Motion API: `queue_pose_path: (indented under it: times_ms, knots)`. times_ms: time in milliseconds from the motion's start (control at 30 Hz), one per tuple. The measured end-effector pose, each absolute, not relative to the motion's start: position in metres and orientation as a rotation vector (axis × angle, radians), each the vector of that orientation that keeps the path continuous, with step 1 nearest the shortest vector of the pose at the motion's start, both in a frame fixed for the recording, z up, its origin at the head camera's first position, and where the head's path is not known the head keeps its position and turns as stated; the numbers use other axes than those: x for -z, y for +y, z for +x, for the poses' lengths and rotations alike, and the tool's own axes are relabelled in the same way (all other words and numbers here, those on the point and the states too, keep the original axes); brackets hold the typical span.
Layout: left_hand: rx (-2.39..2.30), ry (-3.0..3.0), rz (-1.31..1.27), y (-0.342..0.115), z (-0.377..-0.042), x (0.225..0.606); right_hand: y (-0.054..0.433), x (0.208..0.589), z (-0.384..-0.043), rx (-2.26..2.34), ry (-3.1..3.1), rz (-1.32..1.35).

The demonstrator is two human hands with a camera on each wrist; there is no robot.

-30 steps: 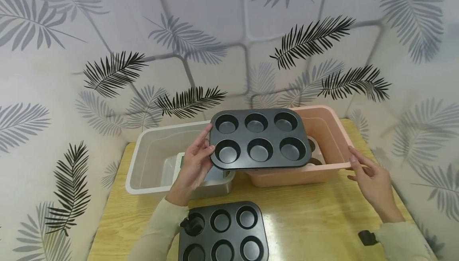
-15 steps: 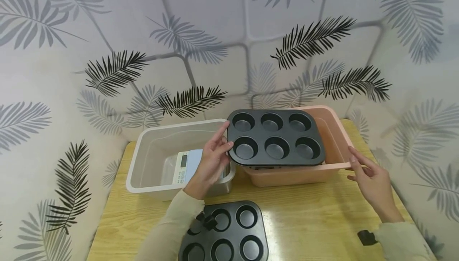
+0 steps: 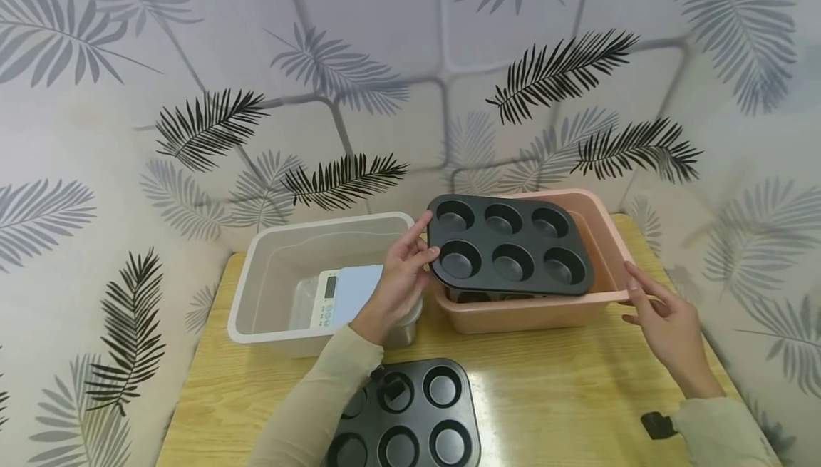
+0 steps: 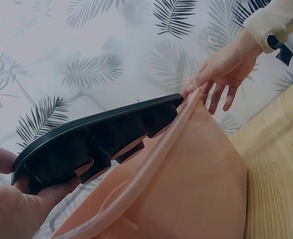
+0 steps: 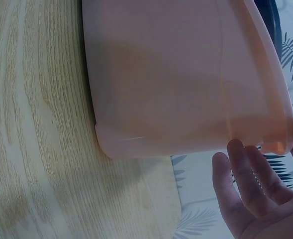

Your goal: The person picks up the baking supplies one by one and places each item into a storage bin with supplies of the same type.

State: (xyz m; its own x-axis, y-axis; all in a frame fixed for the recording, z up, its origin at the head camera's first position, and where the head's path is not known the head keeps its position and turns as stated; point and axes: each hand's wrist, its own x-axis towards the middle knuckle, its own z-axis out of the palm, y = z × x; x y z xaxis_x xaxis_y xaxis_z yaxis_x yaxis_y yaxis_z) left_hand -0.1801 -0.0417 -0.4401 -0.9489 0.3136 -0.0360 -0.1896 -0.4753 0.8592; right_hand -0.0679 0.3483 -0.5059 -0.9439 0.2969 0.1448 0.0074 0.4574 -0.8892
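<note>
One dark muffin tray [image 3: 487,239] hangs over the pink bin [image 3: 513,321] in the head view, covering much of its opening; the left hand [image 3: 400,278], at the bin's left end, grips the tray's left edge between thumb and fingers. At the bin's front right corner, the right hand [image 3: 667,324] pinches the rim. A second muffin tray [image 3: 420,417] lies on the wooden table [image 3: 545,388], in front and to the left of the pink bin; left of it too is a pale bin [image 3: 240,303], just beside, with a kitchen scale [image 3: 327,303] inside. The left wrist view shows the first tray slanted above the pink bin, cup undersides visible; whether its far end touches the rim, I cannot tell. In the right wrist view, the right hand's other fingers extend loosely below the pink bin's rim.
</note>
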Motion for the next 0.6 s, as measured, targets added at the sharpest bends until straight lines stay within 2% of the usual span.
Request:
queue_pose_path:
  times_ms: [600]
  knots:
    - [-2.404, 1.493, 0.102, -0.020, -0.186, 0.438, 0.348, 0.505, -0.067, -1.501, -2.434, -0.285]
